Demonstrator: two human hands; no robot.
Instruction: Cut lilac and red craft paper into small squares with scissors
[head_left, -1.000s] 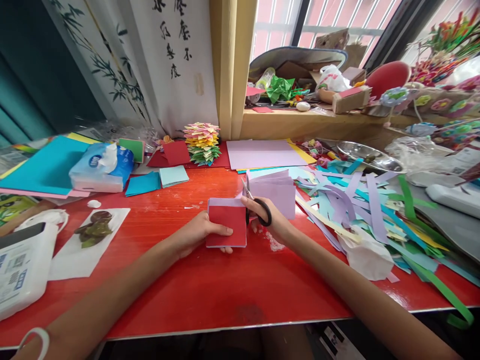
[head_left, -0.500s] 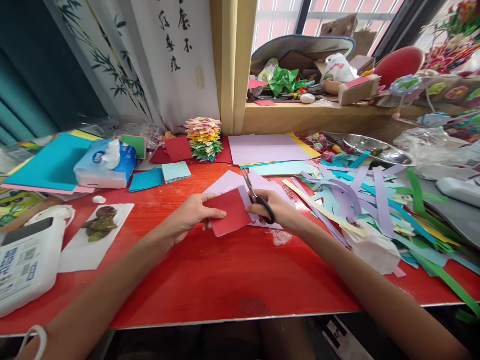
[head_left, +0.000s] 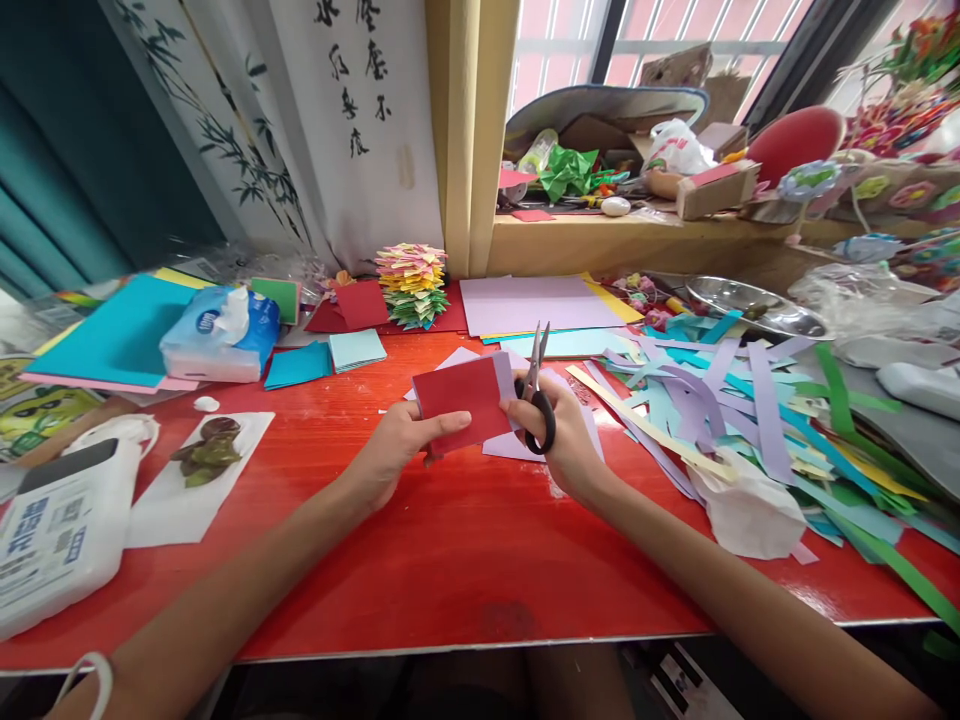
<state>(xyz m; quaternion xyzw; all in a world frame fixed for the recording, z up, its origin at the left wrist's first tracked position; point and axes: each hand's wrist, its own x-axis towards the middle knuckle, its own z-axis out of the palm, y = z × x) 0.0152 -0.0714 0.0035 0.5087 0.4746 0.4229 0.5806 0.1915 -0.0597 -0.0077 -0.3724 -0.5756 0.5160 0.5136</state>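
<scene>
- Head view, left grip (head_left: 396,442): closed, thumb lying across the face, fingers tucking beneath; is pinching one red card (head_left: 459,398) with lilac paper (head_left: 506,374) backing it.
- Red card: is sitting raised and tilted between the two grips, above the worktop (head_left: 405,580); a narrow lilac margin is showing along the side nearest the right grip.
- Right grip (head_left: 568,437): is curling closed around black-handled scissors (head_left: 533,378), blades parting slightly and pointing away from the person; thumb appears to be touching the lilac margin.
- Lilac pieces (head_left: 504,448): are lying loose on the worktop, below and just beyond the grips.
- Offcut strips (head_left: 765,410), mixed colours: are heaping to the right of the right grip, a crumpled white tissue (head_left: 754,510) resting at their near edge.
- Blue squares (head_left: 298,367) and pale squares (head_left: 358,350): are lying in piles beyond the left grip, leftward.
- Step in hand, as judged: trimming lilac paper to the card's outline, the red card serving as template.
- Next move, as judged: is calling for the left grip to hold card and backing aligned, the right thumb to clear the margin, and the blades to meet the paper flush along the red edge.
</scene>
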